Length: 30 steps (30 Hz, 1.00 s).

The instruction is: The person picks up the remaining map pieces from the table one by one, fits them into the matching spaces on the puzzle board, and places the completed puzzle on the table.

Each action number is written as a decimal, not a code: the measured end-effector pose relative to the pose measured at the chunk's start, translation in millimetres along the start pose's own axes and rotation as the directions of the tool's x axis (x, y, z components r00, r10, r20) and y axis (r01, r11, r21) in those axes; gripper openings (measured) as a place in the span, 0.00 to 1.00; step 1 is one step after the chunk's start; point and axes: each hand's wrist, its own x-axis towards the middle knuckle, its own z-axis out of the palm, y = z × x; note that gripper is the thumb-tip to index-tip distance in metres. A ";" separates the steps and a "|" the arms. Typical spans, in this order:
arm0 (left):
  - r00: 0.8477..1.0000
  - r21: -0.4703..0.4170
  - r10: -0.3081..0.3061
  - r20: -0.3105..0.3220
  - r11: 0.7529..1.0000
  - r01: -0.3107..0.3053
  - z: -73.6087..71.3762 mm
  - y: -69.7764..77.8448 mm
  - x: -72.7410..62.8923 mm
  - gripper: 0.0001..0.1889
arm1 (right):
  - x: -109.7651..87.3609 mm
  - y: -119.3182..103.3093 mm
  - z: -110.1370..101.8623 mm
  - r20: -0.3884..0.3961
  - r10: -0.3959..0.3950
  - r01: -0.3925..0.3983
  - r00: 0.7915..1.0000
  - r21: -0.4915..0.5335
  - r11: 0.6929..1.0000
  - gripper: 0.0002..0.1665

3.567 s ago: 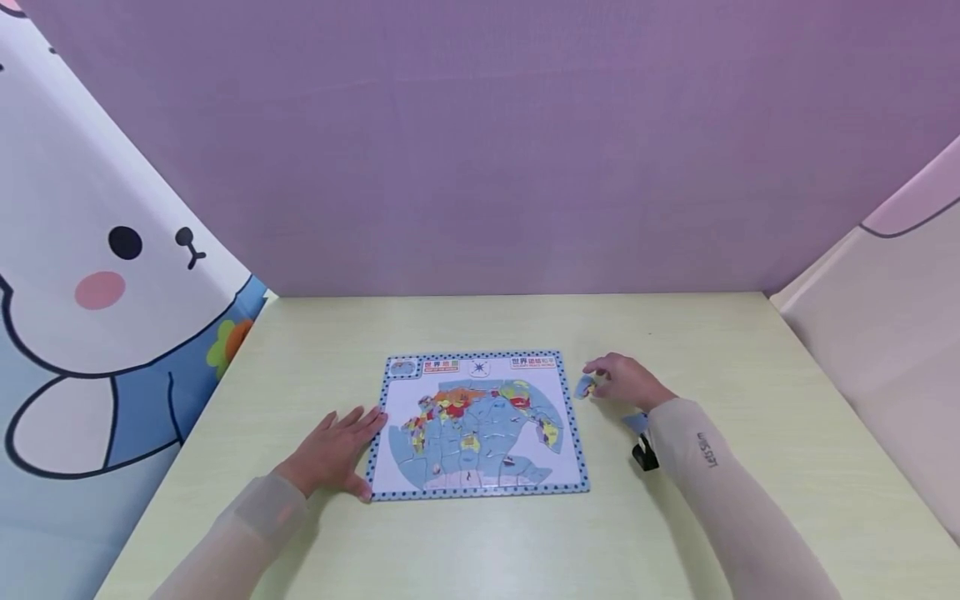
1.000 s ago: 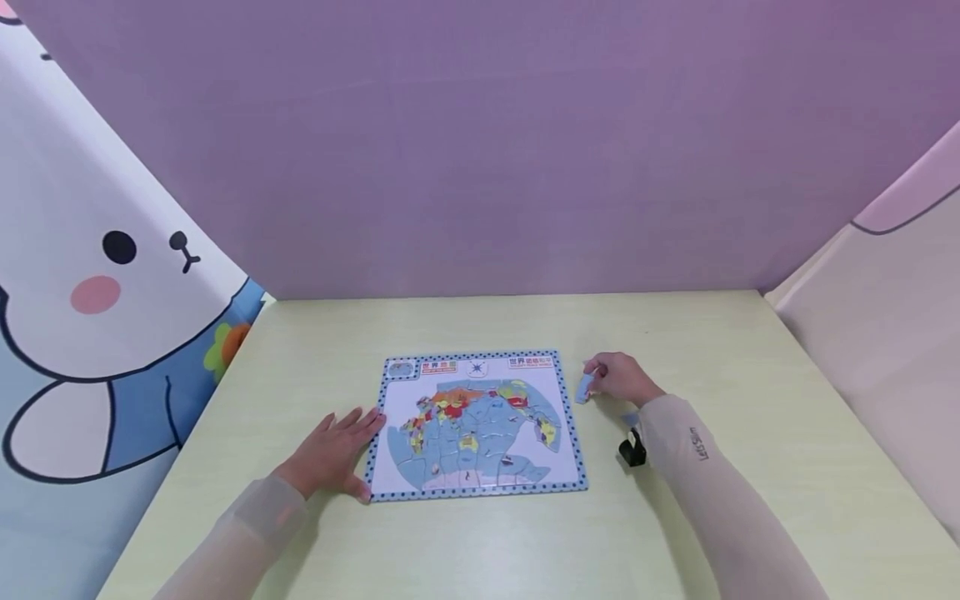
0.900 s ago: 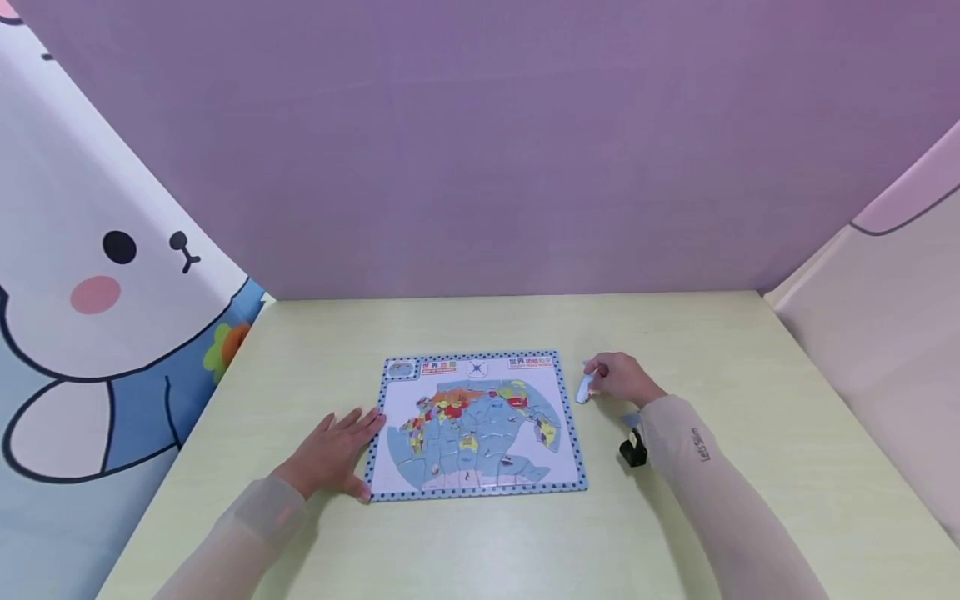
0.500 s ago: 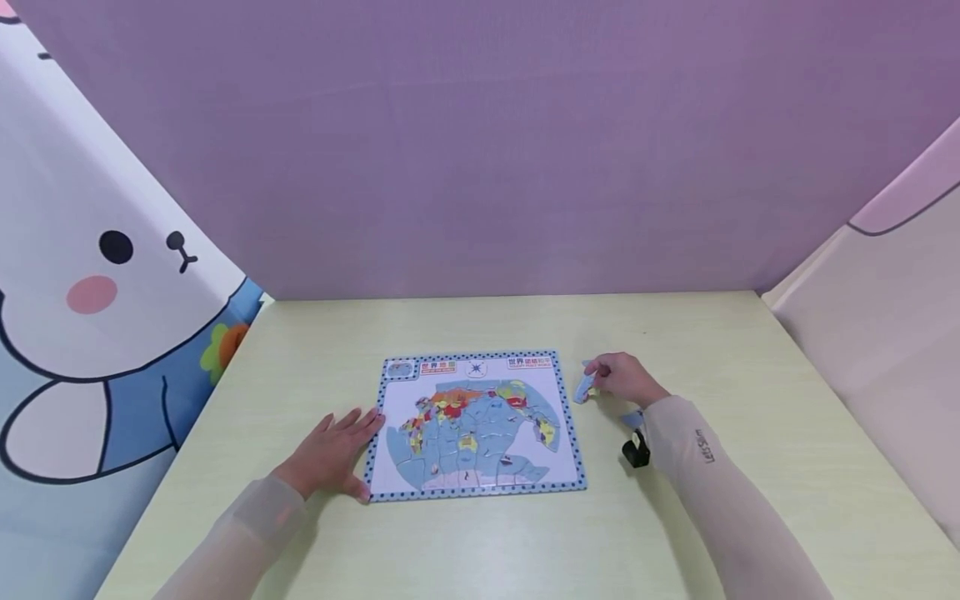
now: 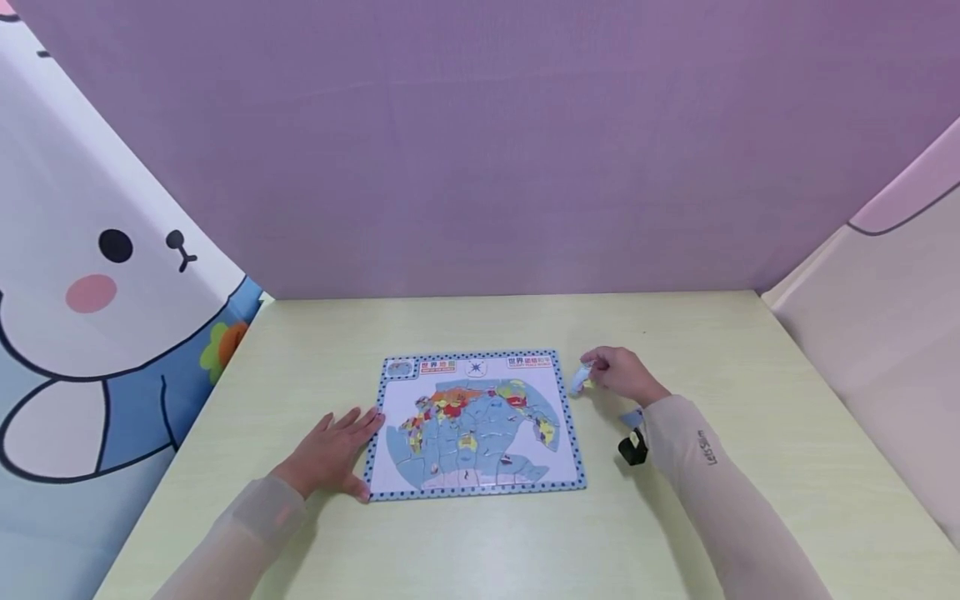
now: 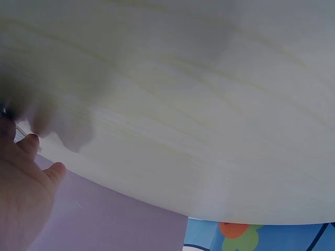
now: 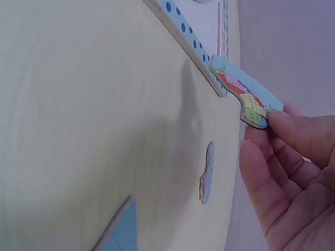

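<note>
Right grip [image 5: 621, 375]: pinches one map piece [image 7: 247, 97] between thumb and forefinger; other fingers loosely bent. Location of map piece: lifted off the table [image 5: 465, 546], just right of the board [image 5: 480, 492], tilted, printed side toward the right wrist view, clear of the gap [image 5: 527, 442].

Change, last half second: slight shift of right grip and map piece toward the far side of the table and leftward; new tilt, with glare in the head view. Meaning, by judgement: turning and lining-up only, no placement; gap at the right of the map [image 5: 487, 425] unfilled, hence work incomplete.

Left grip [image 5: 337, 450]: fingers spread, at the board's left border, unchanged; probably steadies it.

Also loose: narrow piece [image 7: 207, 172], flat on the table; blue piece [image 5: 630, 418], near the right wrist, partly cut off in the right wrist view. Beside these, black fitting [image 5: 633, 450] at the wrist; nature unclear.

Surface: table, pale, faintly grained, matt; board flat, blue dotted border, white field.

Room: purple backdrop [image 5: 480, 150] behind, plain, lightly creased; left panel [image 5: 52, 183] with cartoon animal and orange-and-green flower [image 5: 221, 348]; right panel [image 5: 892, 350], pale, pinkish above a dark curved line. Sleeves [image 5: 720, 492], light, on both arms.
</note>
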 end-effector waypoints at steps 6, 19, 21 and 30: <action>1.000 -0.013 0.000 -0.001 1.000 0.000 -1.0 0.5 -1.5 0.58 | -0.6 -2.3 3.4 0.016 -0.019 0.019 1.000 -0.002 1.000 0.20; 1.000 0.003 0.020 -0.023 1.000 -0.020 -0.8 -1.0 -0.4 0.59 | 8.3 -17.2 22.0 0.036 -0.077 0.072 0.996 0.129 0.989 0.16; 1.000 0.008 0.016 -0.018 1.000 -0.016 -0.8 0.1 -0.2 0.59 | 10.6 -21.0 26.0 0.044 -0.069 0.063 0.997 0.137 0.989 0.17; 1.000 0.010 0.009 -0.009 1.000 -0.009 -1.9 1.5 0.3 0.59 | 20.1 -39.5 45.4 0.072 -0.010 0.000 0.997 0.135 0.991 0.18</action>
